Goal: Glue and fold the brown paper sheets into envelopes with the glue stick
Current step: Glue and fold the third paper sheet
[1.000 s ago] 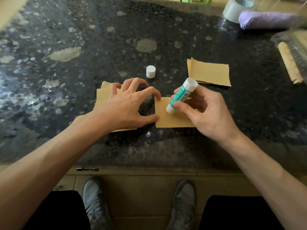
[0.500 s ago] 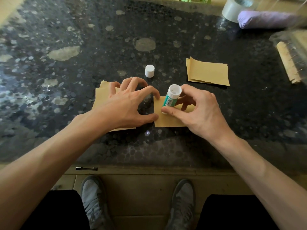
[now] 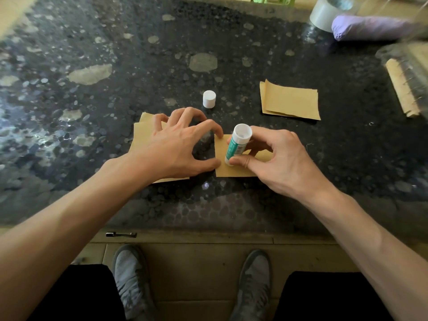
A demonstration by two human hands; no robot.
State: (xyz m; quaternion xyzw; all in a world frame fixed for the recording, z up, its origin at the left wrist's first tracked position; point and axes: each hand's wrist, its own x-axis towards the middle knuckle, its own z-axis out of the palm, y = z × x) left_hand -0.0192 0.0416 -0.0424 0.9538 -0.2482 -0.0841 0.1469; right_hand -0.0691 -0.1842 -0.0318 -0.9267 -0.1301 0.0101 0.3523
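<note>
- A stack of brown sheets (image 3: 141,135) lies on the dark speckled table (image 3: 92,42), at the left, partly under the left hand; no writing shows on them.
- The left hand (image 3: 178,147) is spread and arched, gripping nothing. Its index fingertip and thumb tip rest at the left edge of the middle sheet.
- A plain white cap (image 3: 209,99) stands upright beyond the left hand.
- The middle brown sheet (image 3: 223,169) lies flat between the two hands.
- The glue stick (image 3: 238,144) stands nearly upright on that sheet, lower end down. Its teal label carries white print, too small to read.
- The right hand (image 3: 278,163) pinches the glue stick between thumb and curled fingers.
- A second pile of brown sheets (image 3: 291,103), possibly folded, lies farther right.
</note>
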